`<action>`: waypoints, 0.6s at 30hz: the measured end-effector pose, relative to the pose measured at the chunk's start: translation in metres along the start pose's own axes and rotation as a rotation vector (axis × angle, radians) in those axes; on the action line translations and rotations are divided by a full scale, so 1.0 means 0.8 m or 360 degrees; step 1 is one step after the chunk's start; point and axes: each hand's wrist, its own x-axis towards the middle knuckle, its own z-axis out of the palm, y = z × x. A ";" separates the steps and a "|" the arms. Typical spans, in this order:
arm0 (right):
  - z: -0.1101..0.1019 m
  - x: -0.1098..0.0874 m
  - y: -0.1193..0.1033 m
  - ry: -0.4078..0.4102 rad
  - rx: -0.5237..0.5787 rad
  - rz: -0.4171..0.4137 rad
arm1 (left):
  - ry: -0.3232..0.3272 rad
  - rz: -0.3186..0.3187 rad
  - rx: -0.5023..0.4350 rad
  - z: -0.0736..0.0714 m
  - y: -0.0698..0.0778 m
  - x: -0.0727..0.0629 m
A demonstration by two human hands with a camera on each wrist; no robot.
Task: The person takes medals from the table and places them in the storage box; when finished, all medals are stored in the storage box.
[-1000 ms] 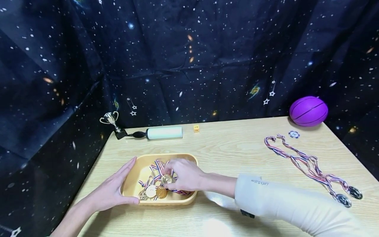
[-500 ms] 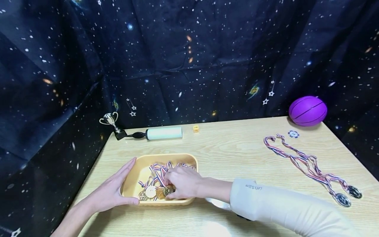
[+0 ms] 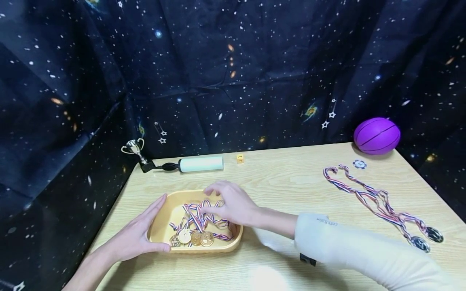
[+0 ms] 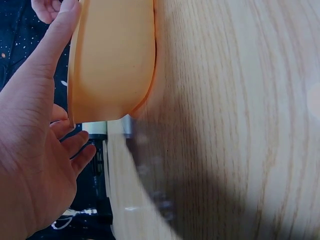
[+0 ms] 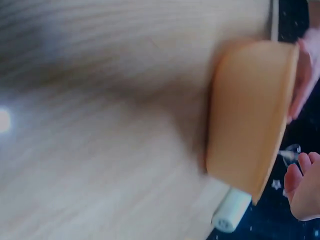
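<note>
A yellow plastic tub (image 3: 196, 250) stands near the front of the table. Inside lie several medals, one a gold medal (image 3: 207, 239), with tangled red, white and blue ribbons (image 3: 196, 216). My left hand (image 3: 136, 234) holds the tub's left end, thumb at the near rim and fingers along the far side. In the left wrist view, its fingers bend round the tub's corner. Over the tub's right end hovers my right hand (image 3: 236, 204), thumb and fingers spread apart above the ribbons with nothing between them. The right wrist view shows that hand (image 5: 305, 192) beyond the rim.
Two medals (image 3: 420, 244) with long ribbons (image 3: 369, 198) lie at the right, near a poker chip (image 3: 359, 164) and a purple ball (image 3: 377, 136). Along the back are a trophy cup (image 3: 135, 149), a pale green hand pump (image 3: 201, 164) and a small yellow cube (image 3: 240, 159).
My right hand laid a gold medal beside the others at the tub's near side, let go, and rose toward the far right rim. The left hand stayed on the tub.
</note>
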 end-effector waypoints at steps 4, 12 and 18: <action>-0.028 0.005 0.008 0.0068 0.0120 0.0081 | -0.0009 -0.0013 -0.0002 0.000 0.001 0.001; -0.088 0.004 0.033 0.0208 0.0099 0.0017 | -0.0013 -0.0033 -0.0014 0.000 0.003 0.001; -0.138 -0.011 0.056 0.0373 0.0099 0.0037 | -0.0007 -0.0022 -0.0022 0.000 0.004 0.000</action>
